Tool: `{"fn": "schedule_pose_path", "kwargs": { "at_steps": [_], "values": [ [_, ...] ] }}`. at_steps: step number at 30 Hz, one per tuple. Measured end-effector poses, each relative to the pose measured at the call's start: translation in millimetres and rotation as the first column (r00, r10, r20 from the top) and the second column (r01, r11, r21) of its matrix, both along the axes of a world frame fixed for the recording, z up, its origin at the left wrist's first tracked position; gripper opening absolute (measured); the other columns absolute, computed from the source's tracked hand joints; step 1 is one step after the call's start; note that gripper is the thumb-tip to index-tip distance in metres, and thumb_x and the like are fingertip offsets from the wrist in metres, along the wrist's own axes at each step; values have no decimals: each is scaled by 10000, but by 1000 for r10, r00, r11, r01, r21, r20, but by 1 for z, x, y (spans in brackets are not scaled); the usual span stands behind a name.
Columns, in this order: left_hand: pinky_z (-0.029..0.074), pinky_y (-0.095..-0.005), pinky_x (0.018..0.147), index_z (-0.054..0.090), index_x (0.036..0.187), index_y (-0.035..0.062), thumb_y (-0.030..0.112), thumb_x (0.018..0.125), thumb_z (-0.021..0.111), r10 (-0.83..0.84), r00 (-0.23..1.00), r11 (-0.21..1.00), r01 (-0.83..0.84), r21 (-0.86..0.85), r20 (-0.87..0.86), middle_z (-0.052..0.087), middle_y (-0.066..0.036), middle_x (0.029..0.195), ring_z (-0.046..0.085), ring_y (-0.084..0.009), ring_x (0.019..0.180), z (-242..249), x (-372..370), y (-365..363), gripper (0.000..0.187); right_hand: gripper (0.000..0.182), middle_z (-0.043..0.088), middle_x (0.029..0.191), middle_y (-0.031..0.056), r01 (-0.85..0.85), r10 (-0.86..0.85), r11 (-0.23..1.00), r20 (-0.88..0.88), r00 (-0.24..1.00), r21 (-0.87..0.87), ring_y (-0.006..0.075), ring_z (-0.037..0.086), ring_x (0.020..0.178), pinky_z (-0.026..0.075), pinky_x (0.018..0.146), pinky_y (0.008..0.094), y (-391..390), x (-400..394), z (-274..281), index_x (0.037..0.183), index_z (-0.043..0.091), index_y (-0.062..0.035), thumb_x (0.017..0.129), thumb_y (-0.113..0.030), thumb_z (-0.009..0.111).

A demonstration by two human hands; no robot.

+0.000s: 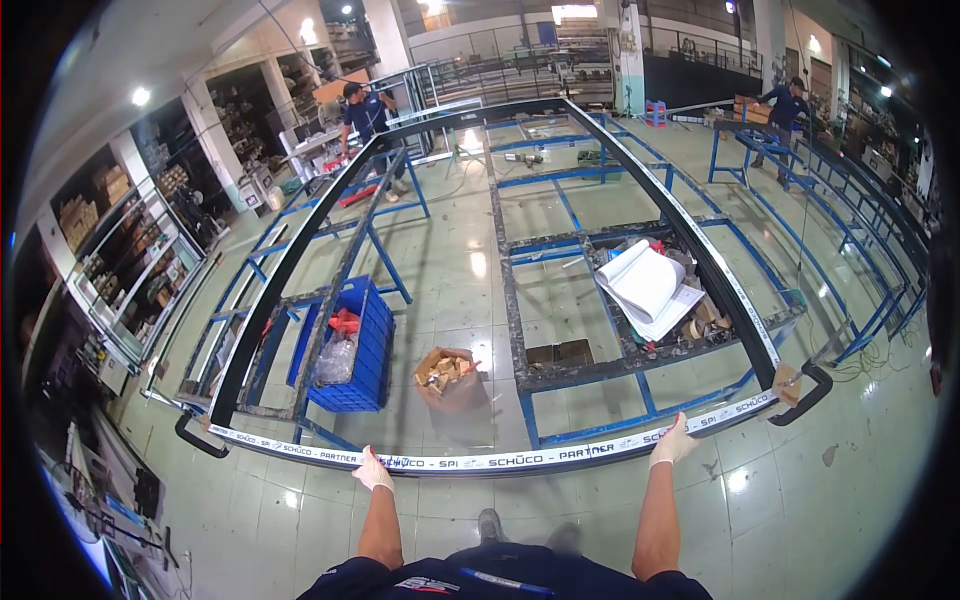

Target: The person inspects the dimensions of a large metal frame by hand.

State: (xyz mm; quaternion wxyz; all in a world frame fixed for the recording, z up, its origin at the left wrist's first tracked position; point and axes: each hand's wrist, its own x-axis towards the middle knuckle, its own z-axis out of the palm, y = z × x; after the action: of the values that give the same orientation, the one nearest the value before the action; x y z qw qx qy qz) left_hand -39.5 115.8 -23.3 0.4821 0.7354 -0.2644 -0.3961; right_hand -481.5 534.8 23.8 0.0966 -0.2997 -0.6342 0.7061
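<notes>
A large black window frame (500, 462) lies across blue steel trestles, its near bar covered with white printed tape. My left hand (374, 468), in a pale glove, grips the near bar left of its middle, thumb on top. Farther right along the same bar, my right hand (674, 442), gloved too, is closed around it. The undersides of both hands are hidden. A black-handled clamp (815, 395) with a wood block (788, 383) sits at the near right corner. Another clamp (190, 435) is at the near left corner.
Under the frame stand a blue crate (362, 350) and a sack of wood blocks (446, 378). Papers (650, 290) lie over a scrap-filled trestle (560, 375). One co-worker (366, 115) stands beyond the far left corner, another (785, 112) at far right. Racks (150, 250) line the left.
</notes>
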Motion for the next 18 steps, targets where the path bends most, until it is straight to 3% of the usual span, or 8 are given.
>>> {"fn": "schedule_pose_path", "kwargs": {
  "at_steps": [6,11,18],
  "values": [
    [528,-433,899,353,1381,-130,418,751,798,-9,996,999,6,-32,-90,618,-249,1219,657,-346,1027,-3,1,-2,947,735,556,1332,225,26,-26,1000,6,1000,10,314,604,1135,501,951,414,0,-4,-10,1399,403,87,859,-280,739],
    [535,-433,885,352,1383,-125,409,765,798,11,999,999,-12,-30,-43,617,-245,1218,659,-340,1017,-4,0,-3,930,659,564,1327,210,18,-20,999,-40,999,-38,299,611,1117,516,913,403,3,-11,-25,1361,445,70,860,-234,746],
    [544,-425,861,339,1399,-116,391,770,807,26,998,999,-28,-30,-64,620,-228,1208,663,-324,994,9,-5,4,933,661,585,1290,196,26,-25,999,10,1000,-48,277,630,1042,549,806,390,-1,1,7,1368,439,61,861,-235,742]
  ]
}}
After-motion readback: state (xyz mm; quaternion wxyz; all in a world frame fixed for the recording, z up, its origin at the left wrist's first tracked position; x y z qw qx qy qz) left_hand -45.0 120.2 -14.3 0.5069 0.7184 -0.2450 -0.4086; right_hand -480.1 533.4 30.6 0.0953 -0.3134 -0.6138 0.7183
